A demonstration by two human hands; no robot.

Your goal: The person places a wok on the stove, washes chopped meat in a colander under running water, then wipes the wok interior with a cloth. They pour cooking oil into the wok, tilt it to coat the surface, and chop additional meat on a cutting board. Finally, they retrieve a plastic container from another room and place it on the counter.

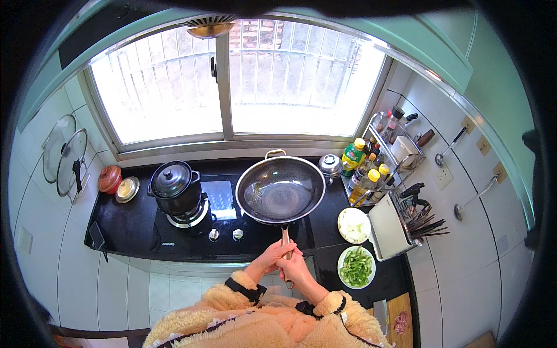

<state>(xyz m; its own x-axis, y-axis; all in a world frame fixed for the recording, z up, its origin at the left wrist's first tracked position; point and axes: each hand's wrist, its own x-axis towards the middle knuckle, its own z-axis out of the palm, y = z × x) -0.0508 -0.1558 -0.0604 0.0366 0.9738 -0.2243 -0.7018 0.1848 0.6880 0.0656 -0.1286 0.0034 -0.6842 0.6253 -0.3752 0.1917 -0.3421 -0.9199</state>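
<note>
Wok [281, 194]: metal, glossy inside. Countertop [129, 223]: smooth, glossy. Sleeves [332, 303]: fleecy cloth. Chopping board [398, 303]: matt wood.

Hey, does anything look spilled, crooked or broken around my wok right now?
Nothing stands out. Your left hand and right hand grip the handle of the wok, the lid sits on the black pot, and the chopped green vegetables and white pieces lie within their dishes. I see no spill or damage.

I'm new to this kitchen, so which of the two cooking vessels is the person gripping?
The wide, uncovered pan, whose handle the left hand and right hand grip. The deep black pot sits untouched, lidded, on a burner.
</note>
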